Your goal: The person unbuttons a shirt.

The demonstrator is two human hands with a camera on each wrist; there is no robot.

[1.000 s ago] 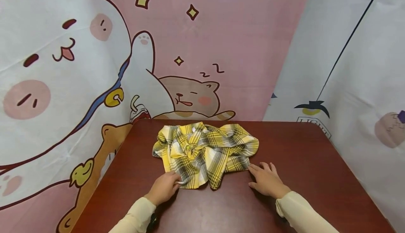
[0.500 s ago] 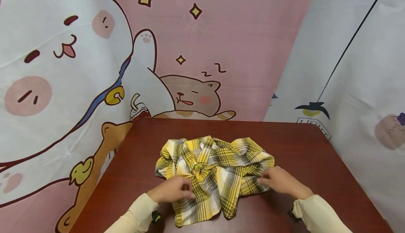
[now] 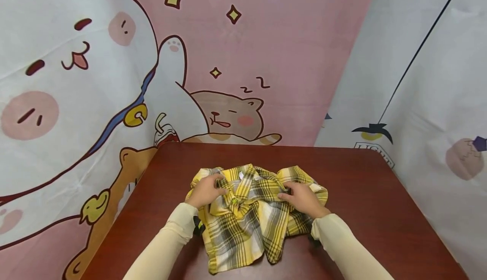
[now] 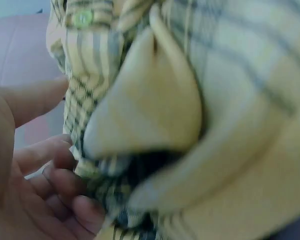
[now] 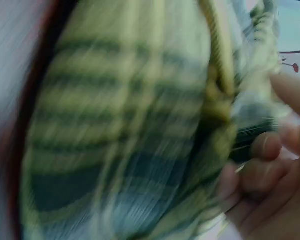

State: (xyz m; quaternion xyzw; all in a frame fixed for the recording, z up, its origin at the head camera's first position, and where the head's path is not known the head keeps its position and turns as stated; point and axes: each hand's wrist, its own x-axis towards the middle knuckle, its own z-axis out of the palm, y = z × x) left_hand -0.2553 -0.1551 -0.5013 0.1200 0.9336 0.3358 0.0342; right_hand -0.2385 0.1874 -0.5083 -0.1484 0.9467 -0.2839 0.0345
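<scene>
A yellow, grey and white plaid shirt (image 3: pixel 262 225) lies bunched on the dark red table, with a white tag near its collar. Over its left part is my left hand (image 3: pixel 205 190); thumb and fingers are parted at the fabric. In the left wrist view a green button (image 4: pixel 83 19) shows on the shirt, and the loosely bent fingers (image 4: pixel 65 182) come up to its folds. My right hand (image 3: pixel 304 199) is at the shirt's right part, thumb apart from the fingers. In the blurred right wrist view, bent fingers (image 5: pixel 262 172) are against or just beside the cloth; contact is unclear.
The table (image 3: pixel 361 212) extends to both sides of the shirt and behind it. A cartoon-printed curtain (image 3: pixel 289 60) hangs directly behind the table, with printed cloth at the left and right too.
The shirt has come nearer to me since a second ago. Both hands left its lower edge and moved forward and inward over its upper part.
</scene>
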